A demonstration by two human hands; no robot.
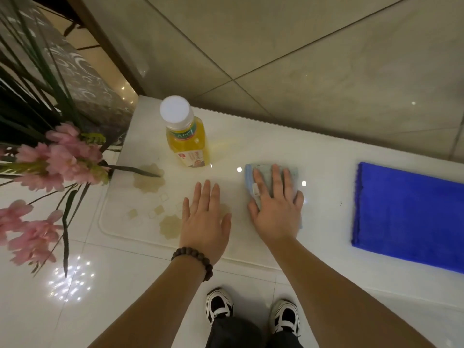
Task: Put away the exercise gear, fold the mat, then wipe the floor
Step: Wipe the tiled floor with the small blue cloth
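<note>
- Right now my right hand (275,204) lies flat on the light blue cloth (270,178), fingers spread and straight, pressing it onto the white counter (326,197); the cloth sits near the middle of the counter and shows mostly beyond my fingertips, at 12 o'clock from the palm.
- My left hand (206,222) rests open, palm down, on the counter at 9 o'clock from the cloth, holding nothing; a bead bracelet (192,262) circles its wrist.
- At 10 o'clock from the cloth a bottle (187,139) of yellow drink stands upright with a white cap.
- At 3 o'clock, well apart, lies a folded dark blue towel (406,217).
- Pink flowers (57,156) lean in at 9 o'clock, over the counter's edge.
- At 6 o'clock, my shoes (219,303) stand on the glossy tiled floor (125,285).
</note>
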